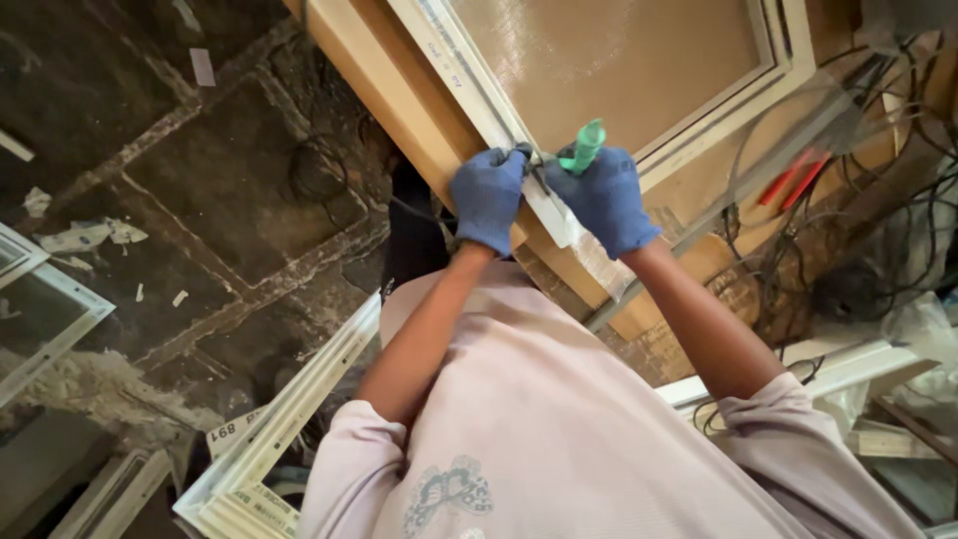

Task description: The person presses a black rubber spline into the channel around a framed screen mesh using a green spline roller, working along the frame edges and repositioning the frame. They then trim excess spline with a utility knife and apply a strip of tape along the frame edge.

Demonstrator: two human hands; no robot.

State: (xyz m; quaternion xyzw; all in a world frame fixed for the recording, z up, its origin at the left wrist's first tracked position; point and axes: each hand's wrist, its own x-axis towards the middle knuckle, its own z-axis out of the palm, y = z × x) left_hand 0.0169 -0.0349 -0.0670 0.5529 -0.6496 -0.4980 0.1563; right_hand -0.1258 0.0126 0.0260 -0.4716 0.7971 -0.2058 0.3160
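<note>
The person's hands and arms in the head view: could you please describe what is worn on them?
Both the left hand and the right hand wear blue knitted work gloves that cover the fingers and end at the wrists. The forearms are bare. Short pale pink sleeves of a T-shirt reach to about the elbows. The shirt front carries a grey butterfly motif.

Green-handled tool (583, 146): working end hidden behind the right hand (604, 200) and the left hand (487, 198). Window frame (519, 130) cut off by the top edge. Second white frame (289, 419), near left, runs out the bottom edge. Far-right cables (898, 150) blurred; red tool (793, 178) too blurred to identify.
</note>
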